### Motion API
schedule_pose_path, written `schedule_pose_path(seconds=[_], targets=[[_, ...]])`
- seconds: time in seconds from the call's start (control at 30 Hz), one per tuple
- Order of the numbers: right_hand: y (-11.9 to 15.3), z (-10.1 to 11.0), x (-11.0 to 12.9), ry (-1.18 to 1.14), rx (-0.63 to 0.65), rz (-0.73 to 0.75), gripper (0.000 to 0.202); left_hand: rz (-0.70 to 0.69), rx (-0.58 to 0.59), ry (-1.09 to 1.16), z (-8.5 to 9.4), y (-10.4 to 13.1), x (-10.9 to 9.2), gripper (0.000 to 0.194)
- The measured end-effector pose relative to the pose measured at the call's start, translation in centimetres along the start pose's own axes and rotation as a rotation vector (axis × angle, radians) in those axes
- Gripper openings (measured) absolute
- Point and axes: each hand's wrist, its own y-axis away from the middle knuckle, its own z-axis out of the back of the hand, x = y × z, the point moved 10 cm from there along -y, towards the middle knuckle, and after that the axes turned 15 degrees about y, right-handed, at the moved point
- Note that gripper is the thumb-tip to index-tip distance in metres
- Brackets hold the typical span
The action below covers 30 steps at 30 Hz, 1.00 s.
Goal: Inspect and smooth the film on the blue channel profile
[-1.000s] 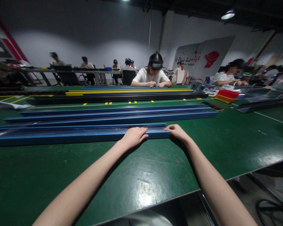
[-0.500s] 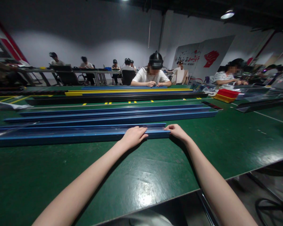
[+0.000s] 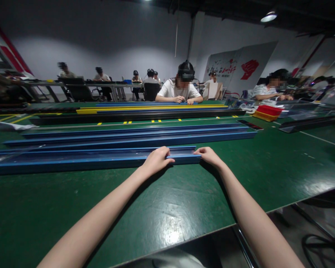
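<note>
A long blue channel strip (image 3: 100, 162) with raised side walls lies along the green table in front of me, with a clear, shiny film (image 3: 25, 149) over its left part. My left hand (image 3: 158, 159) grips the strip near its right end, fingers curled over into the trough and thumb along the near wall. At the strip's right end, my right hand (image 3: 208, 154) is closed, its thumb and index finger pinching at the end corner. Whether those fingertips also hold film is hidden. Just behind lie more blue channel strips (image 3: 156, 140), parallel to it.
Beyond are a black strip (image 3: 134, 116) and a yellow strip (image 3: 156, 108). A phone-like dark slab (image 3: 250, 125) and red and yellow bins (image 3: 268, 112) stand to the right. A co-worker (image 3: 181, 89) sits across the green table (image 3: 290, 167).
My left hand's fingers have bent from lying stretched over the strip to curling down into its trough. My right hand stays at the strip's end.
</note>
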Motion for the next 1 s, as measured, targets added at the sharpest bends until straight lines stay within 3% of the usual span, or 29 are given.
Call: schedule_pose_path(seconds=[0.33,1.0], targets=[[0.0,0.0,0.1,0.044,-0.002,0.006,0.021,0.059,0.016,-0.056,0.0,0.3,-0.1,0.019],[0.6,1.3,0.8,0.142,-0.066,-0.031,0.032,0.046,-0.001,-0.081,-0.3,0.4,0.2,0.017]])
